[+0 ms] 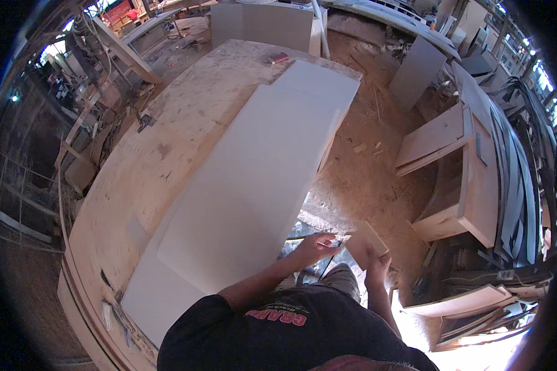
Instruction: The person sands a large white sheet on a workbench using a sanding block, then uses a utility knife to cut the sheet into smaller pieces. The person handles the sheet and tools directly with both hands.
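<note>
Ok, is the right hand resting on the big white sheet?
No, the right hand holds a small board, clear of the white sheet.

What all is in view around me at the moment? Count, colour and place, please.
Table: one, tan wood, centre-left
White panels: at least two, overlapping on the table
Red item: one, red, table's far end
Dark tool: one, blackish, table's left edge; kind unclear
Upright board: one, pale, beyond the table
Grey panel: one, grey, far right
Open unit: one, pale wood, right
Strips: many, grey, right edge
Wood scraps: several, tan, floor right of the table
Small board: one, brown, in the right hand
Left hand: one, bare, fingers curled, left of the small board
Right hand: one, bare, gripping the small board
</note>
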A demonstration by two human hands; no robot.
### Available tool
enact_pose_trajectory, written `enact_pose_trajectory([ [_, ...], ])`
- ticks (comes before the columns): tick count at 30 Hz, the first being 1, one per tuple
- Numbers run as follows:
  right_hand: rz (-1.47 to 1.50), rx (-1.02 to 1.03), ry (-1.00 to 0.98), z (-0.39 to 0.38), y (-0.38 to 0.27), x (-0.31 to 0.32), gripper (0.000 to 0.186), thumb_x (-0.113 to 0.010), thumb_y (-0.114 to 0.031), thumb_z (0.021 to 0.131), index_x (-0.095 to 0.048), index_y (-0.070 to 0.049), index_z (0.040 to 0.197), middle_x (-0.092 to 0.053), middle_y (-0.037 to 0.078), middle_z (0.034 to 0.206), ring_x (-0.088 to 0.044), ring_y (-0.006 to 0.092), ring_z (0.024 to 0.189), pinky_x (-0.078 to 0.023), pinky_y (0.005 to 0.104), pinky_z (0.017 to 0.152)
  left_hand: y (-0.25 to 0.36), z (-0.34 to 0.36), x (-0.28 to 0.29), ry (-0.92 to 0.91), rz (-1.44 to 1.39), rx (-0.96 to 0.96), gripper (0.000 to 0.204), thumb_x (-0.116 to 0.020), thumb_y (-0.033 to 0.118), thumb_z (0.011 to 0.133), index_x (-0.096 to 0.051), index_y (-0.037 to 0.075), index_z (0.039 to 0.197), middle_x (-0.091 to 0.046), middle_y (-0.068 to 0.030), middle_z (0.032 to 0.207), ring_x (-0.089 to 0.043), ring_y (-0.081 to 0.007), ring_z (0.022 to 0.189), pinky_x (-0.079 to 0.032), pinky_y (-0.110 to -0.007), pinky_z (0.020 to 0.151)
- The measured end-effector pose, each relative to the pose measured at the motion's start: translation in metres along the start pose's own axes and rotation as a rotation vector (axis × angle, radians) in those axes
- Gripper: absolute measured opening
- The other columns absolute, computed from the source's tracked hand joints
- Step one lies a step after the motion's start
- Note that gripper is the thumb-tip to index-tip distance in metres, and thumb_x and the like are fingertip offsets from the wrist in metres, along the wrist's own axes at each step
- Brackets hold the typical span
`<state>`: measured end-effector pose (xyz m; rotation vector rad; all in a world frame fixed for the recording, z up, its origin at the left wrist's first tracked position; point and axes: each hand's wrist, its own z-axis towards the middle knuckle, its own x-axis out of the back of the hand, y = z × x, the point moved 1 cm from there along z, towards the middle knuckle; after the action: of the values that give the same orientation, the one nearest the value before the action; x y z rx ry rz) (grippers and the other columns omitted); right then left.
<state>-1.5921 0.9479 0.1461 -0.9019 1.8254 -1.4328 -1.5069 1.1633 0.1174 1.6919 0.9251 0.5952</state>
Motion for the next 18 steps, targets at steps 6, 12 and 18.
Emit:
enact_pose_trajectory([
  [6, 0.247, -0.229, 0.040, 0.122, 0.041, 0.005, 0.039, -0.076, -0.015, 0.085, -0.064, -0.004, 0.121, -0.069, 0.010, 0.107, -0.067, 0.0263, 0.091, -0.054, 0.0408, 0.083, 0.016, 0.066, 0.040, 0.071, 0.091, -0.063, 0.037, -0.075, 0.038, 0.094, -0.070, 0.003, 0.107, -0.068, -0.0002, 0.091, -0.058, -0.0066, 0.086, -0.049, -0.029, 0.078],
  [12, 0.063, -0.550, -0.325, 0.288, 0.061, -0.058, 0.040, -0.076, -0.015, 0.083, -0.063, 0.001, 0.117, -0.068, 0.014, 0.102, -0.070, 0.0305, 0.087, -0.059, 0.0424, 0.076, 0.013, 0.094, 0.061, 0.265, -0.004, 0.364, 0.046, -0.073, 0.042, 0.094, -0.072, 0.002, 0.117, -0.072, -0.0088, 0.099, -0.065, -0.0150, 0.093, -0.052, -0.033, 0.080],
  [18, -0.161, -0.416, -0.831, 0.395, 0.018, -0.160, 0.035, -0.076, -0.018, 0.086, -0.067, 0.000, 0.115, -0.070, 0.011, 0.101, -0.070, 0.0241, 0.085, -0.057, 0.0377, 0.077, -0.059, 0.098, 0.038, 0.683, -0.855, 0.407, 0.051, -0.076, 0.041, 0.092, -0.063, 0.000, 0.119, -0.067, -0.0150, 0.105, -0.067, -0.0234, 0.098, -0.056, -0.040, 0.091],
])
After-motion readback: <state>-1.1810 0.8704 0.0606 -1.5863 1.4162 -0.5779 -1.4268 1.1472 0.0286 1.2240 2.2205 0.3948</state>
